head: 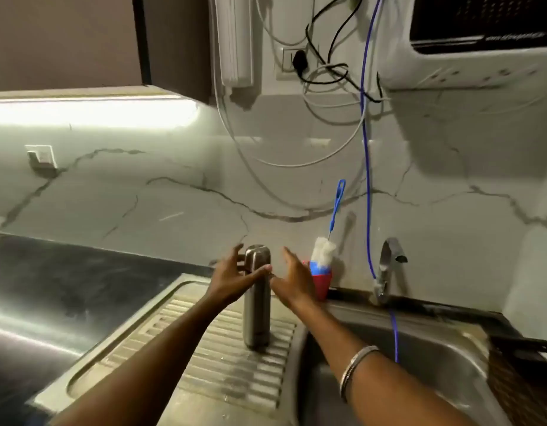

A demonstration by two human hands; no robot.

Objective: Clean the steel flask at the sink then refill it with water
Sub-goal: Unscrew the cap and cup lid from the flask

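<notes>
Now the steel flask [257, 298] stands upright on the ribbed drainboard [204, 358], left of the sink [425, 358]. Left hand [235, 273] has spread fingers, thumb touching the flask; right hand [292, 276] is beside it, fingers straight and loosely spread.

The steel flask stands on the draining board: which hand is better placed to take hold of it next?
Probably the left hand. Its thumb already lies against the steel flask just below the cap, with fingers spread behind it. The right hand is open beside the flask, apparently without contact, and nearer the red cup.
</notes>
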